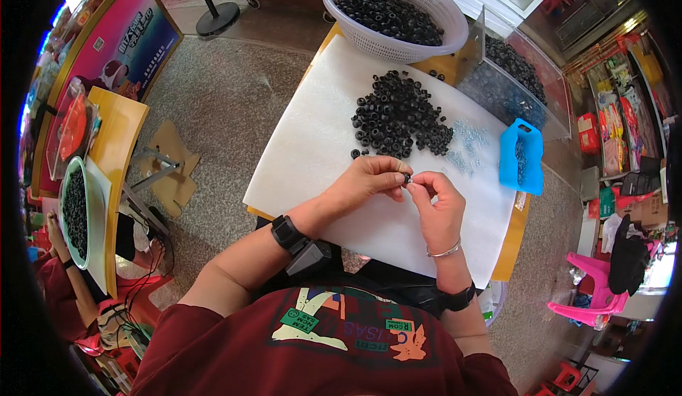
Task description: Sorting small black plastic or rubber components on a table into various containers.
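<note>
Over the white foam sheet (312, 147), both hands meet at their fingertips. My left hand (366, 183) is closed, pinching a small black round part (407, 177) between thumb and index finger. Thumb and forefinger of my right hand (440, 208) press together against that part; a tiny pale piece shows at the tips, too small to tell well. Just beyond the hands lies a heap of black ring-like parts (398, 108). To its right, small clear bluish pieces (467, 144) are scattered. A blue plastic scoop-shaped container (509, 172) holds more of them.
A pale perforated basket (398, 49) full of black parts stands at the far table edge. Right of it is a transparent bin (483, 76) with more. At left, another person's arm (67, 268) is near a tub (87, 243) of black parts. Pink stool (593, 289) at right.
</note>
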A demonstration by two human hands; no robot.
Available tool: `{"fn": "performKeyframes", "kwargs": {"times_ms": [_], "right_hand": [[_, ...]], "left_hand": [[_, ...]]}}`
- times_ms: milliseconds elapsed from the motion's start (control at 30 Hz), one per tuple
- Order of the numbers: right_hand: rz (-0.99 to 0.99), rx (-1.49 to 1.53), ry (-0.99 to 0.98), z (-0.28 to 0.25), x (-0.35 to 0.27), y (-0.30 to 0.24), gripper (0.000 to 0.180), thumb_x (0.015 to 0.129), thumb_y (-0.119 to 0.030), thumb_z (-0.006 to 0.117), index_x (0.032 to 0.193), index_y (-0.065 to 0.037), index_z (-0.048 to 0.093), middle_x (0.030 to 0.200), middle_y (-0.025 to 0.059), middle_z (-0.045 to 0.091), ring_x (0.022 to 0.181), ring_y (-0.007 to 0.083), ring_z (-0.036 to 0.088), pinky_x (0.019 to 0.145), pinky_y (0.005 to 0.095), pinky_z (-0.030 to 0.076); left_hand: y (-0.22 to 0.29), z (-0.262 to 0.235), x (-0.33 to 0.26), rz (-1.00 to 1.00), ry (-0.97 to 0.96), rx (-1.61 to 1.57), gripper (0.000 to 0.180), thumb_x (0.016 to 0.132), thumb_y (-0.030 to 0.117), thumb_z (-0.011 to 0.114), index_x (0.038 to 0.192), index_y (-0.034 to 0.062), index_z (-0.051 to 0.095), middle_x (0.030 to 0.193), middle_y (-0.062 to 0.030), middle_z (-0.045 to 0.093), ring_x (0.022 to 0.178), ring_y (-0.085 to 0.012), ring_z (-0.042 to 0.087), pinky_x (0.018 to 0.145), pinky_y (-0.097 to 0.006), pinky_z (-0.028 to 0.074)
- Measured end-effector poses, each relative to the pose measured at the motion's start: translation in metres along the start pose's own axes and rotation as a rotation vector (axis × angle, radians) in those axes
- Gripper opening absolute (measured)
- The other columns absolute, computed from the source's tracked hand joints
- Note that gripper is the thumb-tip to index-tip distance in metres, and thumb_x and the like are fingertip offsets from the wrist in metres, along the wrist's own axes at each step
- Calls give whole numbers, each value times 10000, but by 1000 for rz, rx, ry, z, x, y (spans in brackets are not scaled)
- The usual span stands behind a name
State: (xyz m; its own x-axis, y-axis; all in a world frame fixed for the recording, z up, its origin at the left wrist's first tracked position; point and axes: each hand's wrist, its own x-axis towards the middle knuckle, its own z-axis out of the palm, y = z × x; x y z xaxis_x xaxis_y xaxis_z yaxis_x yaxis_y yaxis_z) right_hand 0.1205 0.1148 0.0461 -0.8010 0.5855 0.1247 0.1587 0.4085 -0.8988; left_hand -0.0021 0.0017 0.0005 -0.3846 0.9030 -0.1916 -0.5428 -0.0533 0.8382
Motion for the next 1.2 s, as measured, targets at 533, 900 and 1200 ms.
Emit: {"fn": "performKeyframes", "kwargs": {"times_ms": [533, 900, 1200], "right_hand": [[-124, -245, -81, -9, -4, 9, 65, 789, -40, 651, 832, -5, 616, 729, 44, 616, 623, 90, 567, 571, 235, 453], [235, 128, -276, -22, 4, 26, 149, 790, -79, 690, 869, -49, 567, 781, -30, 550, 735, 56, 524, 644, 206, 441], [-117, -309, 38, -30, 41, 34, 120, 798, -83, 643, 907, -50, 605, 810, 49, 577, 735, 181, 563, 683, 299, 441]], "left_hand": [[3, 4, -3, 24, -59, 250, 189, 894, 68, 582, 1049, -22, 642, 928, -55, 655, 783, -113, 613, 730, -249, 507], [13, 6, -6, -52, -120, 240, 187, 888, 82, 587, 1028, -30, 637, 885, -56, 648, 742, -116, 619, 713, -246, 509], [3, 1, -3, -41, -95, 0, 176, 896, 84, 585, 1027, -28, 619, 897, -64, 631, 746, -111, 611, 743, -279, 540]]}}
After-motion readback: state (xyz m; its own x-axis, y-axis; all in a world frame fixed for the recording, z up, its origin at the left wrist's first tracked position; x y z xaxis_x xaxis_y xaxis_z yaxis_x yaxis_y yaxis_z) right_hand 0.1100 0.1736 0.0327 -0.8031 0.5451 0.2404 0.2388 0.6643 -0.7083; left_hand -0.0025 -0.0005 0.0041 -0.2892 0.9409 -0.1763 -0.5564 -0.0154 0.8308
